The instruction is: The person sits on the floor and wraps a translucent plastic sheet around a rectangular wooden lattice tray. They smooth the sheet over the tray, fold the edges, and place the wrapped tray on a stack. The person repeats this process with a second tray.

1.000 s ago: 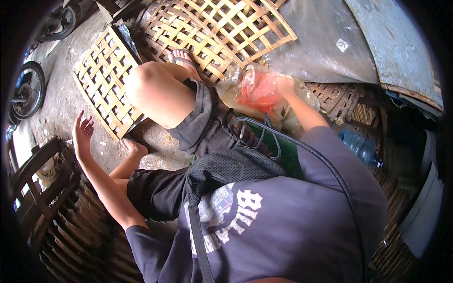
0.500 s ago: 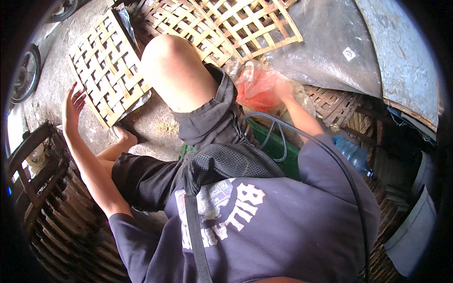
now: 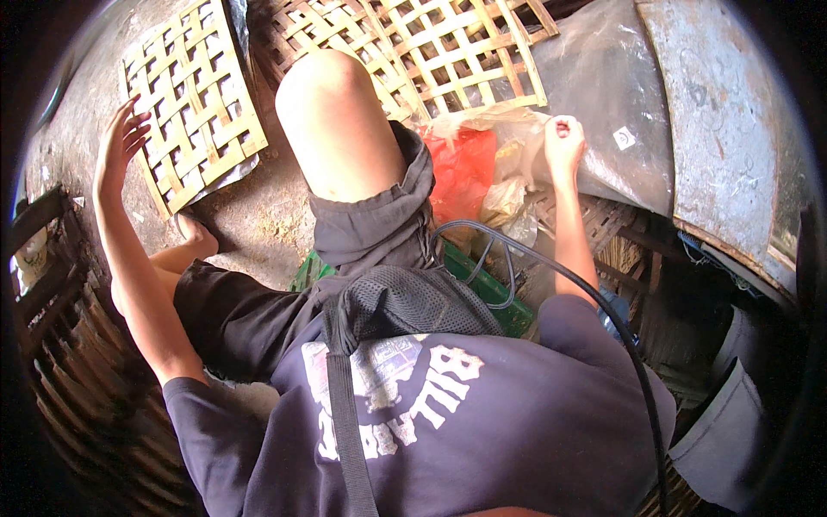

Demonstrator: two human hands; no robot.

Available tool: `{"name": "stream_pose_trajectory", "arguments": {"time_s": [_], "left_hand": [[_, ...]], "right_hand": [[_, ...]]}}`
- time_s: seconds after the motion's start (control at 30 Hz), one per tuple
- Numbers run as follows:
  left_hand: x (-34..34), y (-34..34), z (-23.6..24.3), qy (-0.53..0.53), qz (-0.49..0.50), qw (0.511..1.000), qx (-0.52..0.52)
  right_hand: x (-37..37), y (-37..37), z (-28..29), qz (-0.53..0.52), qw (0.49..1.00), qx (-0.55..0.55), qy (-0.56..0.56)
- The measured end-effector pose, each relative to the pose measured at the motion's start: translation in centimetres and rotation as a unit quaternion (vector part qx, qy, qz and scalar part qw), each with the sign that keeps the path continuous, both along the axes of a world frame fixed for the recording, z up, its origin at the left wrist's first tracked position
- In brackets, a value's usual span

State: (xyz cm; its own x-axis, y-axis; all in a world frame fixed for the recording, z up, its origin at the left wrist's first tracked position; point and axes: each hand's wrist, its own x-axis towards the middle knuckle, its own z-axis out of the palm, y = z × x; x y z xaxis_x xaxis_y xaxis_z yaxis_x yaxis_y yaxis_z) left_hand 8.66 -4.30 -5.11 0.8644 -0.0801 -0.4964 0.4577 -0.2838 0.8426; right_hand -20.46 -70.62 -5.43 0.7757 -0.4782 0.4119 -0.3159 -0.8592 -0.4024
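Fingers apart and holding nothing, my left hand [image 3: 121,138] is raised beside a woven bamboo lattice panel [image 3: 194,103] at the upper left. My right hand [image 3: 564,138] is closed on the upper edge of a translucent plastic bag [image 3: 508,121], which spreads toward my bare knee [image 3: 332,103]. Red plastic [image 3: 461,168] lies inside or against that bag, with crumpled pale plastic below it. A green plastic crate [image 3: 508,310] is under me, with loops of dark cable [image 3: 504,250] over it.
More lattice panels [image 3: 448,52] lie ahead, beside a grey plastic sheet [image 3: 620,86] and a worn pale-blue board [image 3: 732,146]. A blue water bottle [image 3: 616,314] is partly hidden at my right arm. Dark slatted wood [image 3: 52,362] stands at my left, on concrete floor [image 3: 258,215].
My right hand has risen from within the plastic, drawing the bag's edge up and out. My left hand has moved upward, still open. My near knee has come more upright.
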Motion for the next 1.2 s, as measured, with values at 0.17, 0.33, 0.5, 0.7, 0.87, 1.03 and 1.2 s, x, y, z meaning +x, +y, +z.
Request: {"name": "stream_pose_trajectory", "arguments": {"time_s": [0.17,0.33,0.5,0.7,0.87,1.03,1.2], "left_hand": [[-0.6,-0.2,0.3,-0.024,0.001,1.0,0.001],[-1.6,-1.0,1.4,-0.033,-0.012,0.999,0.004],[-2.4,-0.7,1.9,-0.037,-0.019,0.999,0.024],[-3.1,0.3,2.2,-0.097,-0.05,0.993,0.045],[-3.2,0.8,0.5,-0.231,-0.09,0.967,0.051],[-4.8,-2.9,4.7,-0.369,-0.063,0.927,0.031],[-5.0,-2.9,5.5,-0.468,0.079,0.879,0.039]], "right_hand": [[4.3,2.1,2.7,-0.004,0.998,0.051,-0.046],[8.0,3.2,4.4,0.028,0.995,0.019,-0.092],[14.3,3.0,6.5,0.085,0.994,0.0,-0.075],[22.2,5.5,9.5,0.12,0.989,-0.058,-0.064],[28.6,13.0,12.2,0.216,0.966,-0.036,-0.135],[33.1,23.6,13.5,0.412,0.895,0.067,-0.16],[32.3,40.8,14.1,0.57,0.801,0.17,-0.067]]}}
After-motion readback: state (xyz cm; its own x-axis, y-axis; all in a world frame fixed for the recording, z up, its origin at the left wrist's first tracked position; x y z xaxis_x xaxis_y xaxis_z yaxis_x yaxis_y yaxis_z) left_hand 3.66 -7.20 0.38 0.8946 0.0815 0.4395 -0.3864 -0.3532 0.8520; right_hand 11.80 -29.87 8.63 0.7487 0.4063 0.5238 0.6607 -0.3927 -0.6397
